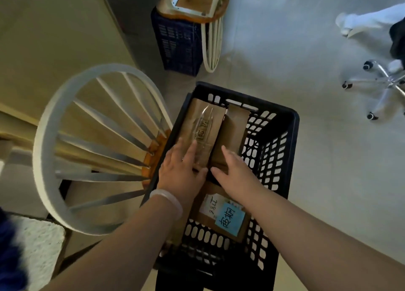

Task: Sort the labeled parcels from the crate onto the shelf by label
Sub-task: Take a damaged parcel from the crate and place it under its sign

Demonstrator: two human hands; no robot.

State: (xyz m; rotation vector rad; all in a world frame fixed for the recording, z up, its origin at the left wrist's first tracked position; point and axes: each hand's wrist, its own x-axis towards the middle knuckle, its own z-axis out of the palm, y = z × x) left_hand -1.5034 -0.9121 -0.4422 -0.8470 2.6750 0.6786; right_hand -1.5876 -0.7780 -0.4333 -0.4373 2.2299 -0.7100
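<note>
Crate held a taped parcel under the flat, straight-fingered left hand, a narrow parcel under the right hand likewise, neither gripped: stiff, probably light cardboard, best taken by its long edges.

A black plastic crate with slotted walls is seen from above, and three brown cardboard parcels are held in it. A taped parcel, crossed lengthwise by a strip of clear tape over a small printed label, is laid along the crate's left wall and reaches towards the far left corner. A plain parcel is set just beside it on the right, its far end against the far wall. A labelled parcel is laid by the near wall; a white label and a blue note, both handwritten, are stuck on top.
</note>
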